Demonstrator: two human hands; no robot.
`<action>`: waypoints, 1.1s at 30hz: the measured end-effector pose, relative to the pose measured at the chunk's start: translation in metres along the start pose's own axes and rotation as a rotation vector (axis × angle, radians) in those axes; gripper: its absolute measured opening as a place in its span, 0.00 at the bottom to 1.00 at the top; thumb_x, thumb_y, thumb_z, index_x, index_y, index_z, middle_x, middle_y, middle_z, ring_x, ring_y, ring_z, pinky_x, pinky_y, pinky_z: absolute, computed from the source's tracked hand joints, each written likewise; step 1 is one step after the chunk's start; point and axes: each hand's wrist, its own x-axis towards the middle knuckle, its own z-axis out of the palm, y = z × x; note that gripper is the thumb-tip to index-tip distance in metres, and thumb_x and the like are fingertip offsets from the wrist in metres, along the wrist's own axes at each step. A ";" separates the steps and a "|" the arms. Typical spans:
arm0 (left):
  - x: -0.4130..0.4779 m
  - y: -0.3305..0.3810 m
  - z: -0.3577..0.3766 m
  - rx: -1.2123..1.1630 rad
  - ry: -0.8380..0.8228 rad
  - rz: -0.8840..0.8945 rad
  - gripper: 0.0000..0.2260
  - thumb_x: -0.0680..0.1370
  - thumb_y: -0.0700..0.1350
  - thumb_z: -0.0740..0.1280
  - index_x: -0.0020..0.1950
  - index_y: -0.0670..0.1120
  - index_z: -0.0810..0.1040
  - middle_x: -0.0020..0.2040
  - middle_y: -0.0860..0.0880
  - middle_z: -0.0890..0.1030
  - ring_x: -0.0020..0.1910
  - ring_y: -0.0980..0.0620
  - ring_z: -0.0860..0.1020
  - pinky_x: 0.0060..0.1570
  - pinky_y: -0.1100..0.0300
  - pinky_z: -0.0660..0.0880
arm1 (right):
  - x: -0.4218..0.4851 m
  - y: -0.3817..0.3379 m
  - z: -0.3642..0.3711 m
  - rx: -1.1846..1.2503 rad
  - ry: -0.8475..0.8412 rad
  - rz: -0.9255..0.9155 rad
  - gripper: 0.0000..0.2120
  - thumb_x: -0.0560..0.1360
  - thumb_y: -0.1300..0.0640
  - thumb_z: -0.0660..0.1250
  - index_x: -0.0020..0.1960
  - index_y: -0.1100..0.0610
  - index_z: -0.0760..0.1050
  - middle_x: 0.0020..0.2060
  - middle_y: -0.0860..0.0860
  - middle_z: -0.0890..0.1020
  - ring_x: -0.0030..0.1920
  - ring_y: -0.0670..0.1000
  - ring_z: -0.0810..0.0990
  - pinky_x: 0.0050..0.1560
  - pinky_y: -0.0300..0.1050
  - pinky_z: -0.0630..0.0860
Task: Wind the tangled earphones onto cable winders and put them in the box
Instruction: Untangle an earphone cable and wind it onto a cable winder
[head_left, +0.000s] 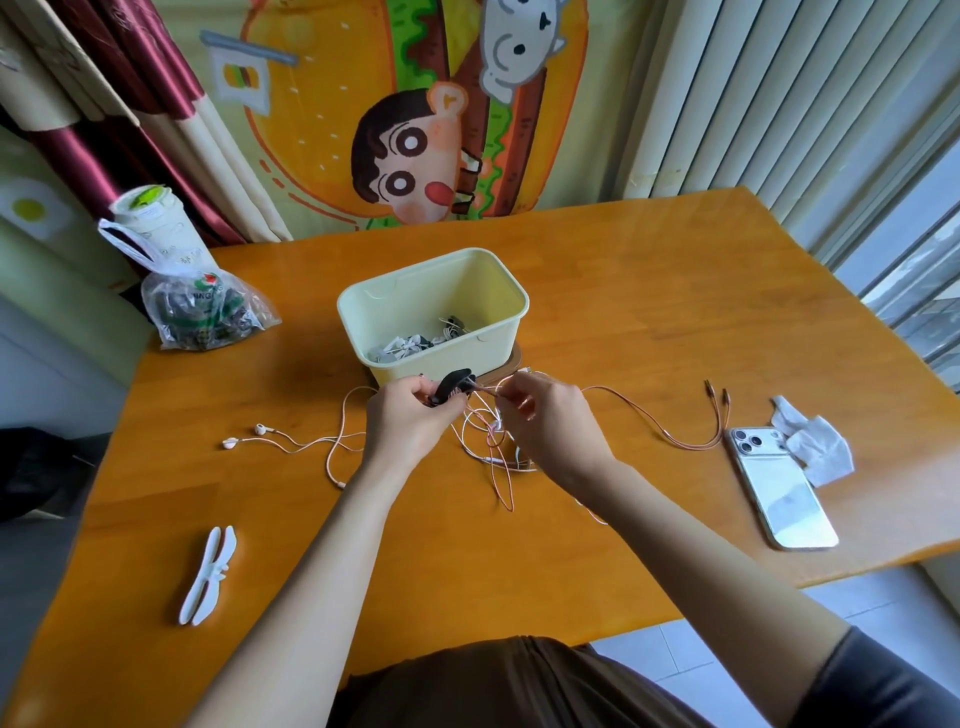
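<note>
"Black plastic between the hands: is that a winder?"

"Yes. The black winder (452, 387) sits in the left hand (410, 415), just in front of the box (441, 364). The fingers curl round its lower half, so only the upper end shows. How much cord is wound on it I cannot tell."

"And the right hand (545, 415)?"

"Thumb and forefinger pinch the pink cable (639, 402) close beside the winder. The other fingers are loosely bent and partly hidden behind the knuckles."

"Where does that cable go?"

"One end trails right across the table (649, 312) to a cluster of small plugs near the phone (779, 488) and a crumpled tissue (815, 447). The rest drops into a tangle under the hands, mixed with the cord of the white earphones (260, 430). The wrists cover part of it, and which strand is which is hard to say."

"The earbuds?"

"Both lie left of the hands, on the wood."

"Anything in the box?"

"Wound earphones (410, 343), white and grey, low inside; the near wall cuts most of them off. Something brown lies under the box, only its right edge visible. A white winder (208, 577) lies by itself at near left."
</note>
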 end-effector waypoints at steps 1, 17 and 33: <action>0.001 -0.001 -0.001 -0.002 0.014 0.000 0.07 0.72 0.48 0.73 0.40 0.45 0.82 0.34 0.53 0.79 0.33 0.58 0.74 0.26 0.74 0.67 | -0.002 0.002 -0.003 0.028 0.020 0.017 0.05 0.74 0.61 0.65 0.43 0.60 0.79 0.38 0.52 0.82 0.37 0.52 0.78 0.40 0.50 0.77; 0.003 -0.015 0.005 0.095 0.094 -0.048 0.10 0.73 0.48 0.71 0.47 0.42 0.81 0.42 0.49 0.80 0.38 0.55 0.75 0.27 0.67 0.63 | -0.018 0.078 -0.029 -0.238 -0.087 0.774 0.11 0.78 0.59 0.53 0.56 0.62 0.69 0.55 0.62 0.76 0.53 0.64 0.77 0.53 0.52 0.73; -0.002 -0.005 0.010 0.070 0.109 0.088 0.11 0.72 0.49 0.73 0.43 0.42 0.81 0.40 0.50 0.81 0.39 0.51 0.77 0.29 0.67 0.64 | -0.007 -0.016 -0.013 0.085 -0.428 0.138 0.36 0.65 0.48 0.77 0.67 0.53 0.65 0.51 0.47 0.73 0.50 0.46 0.73 0.48 0.36 0.71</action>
